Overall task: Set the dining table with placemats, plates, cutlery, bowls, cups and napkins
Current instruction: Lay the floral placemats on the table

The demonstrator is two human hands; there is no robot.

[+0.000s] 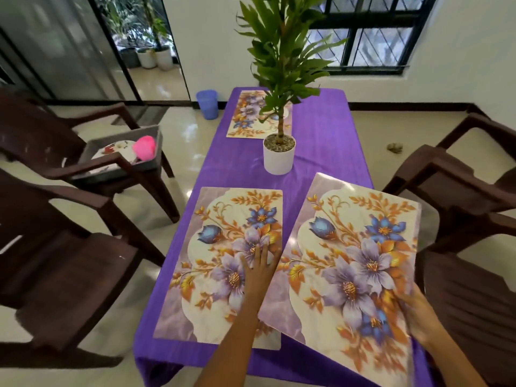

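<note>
A bench covered by a purple tablecloth [329, 127] is seen running from the lower centre of the frame toward the upper centre. Three floral placemats are shown on it. The near-left placemat [212, 275] is laid flat in the lower middle, and the left hand [258, 265] is pressed on its right part with straight, spread fingers. The near-right placemat [351, 266] is seen at the lower right, skewed and tilted relative to its neighbour, its left edge overlapping the right edge of the near-left placemat; its right edge is gripped by the right hand [418, 314], which is blurred, with the thumb lying on the printed surface. The far placemat [247, 115] is laid flat at the upper centre, partly hidden by a potted plant [279, 79] whose white pot [278, 157] stands between the far mat and the two near ones. Dark brown plastic armchairs are placed on both sides. On the upper-left chair [92, 160] a grey tray [156, 141] is set, holding a patterned plate [120, 148] and a pink object [143, 146]. A blue bin [208, 104] stands on the floor beside the bench's far left corner.
</note>
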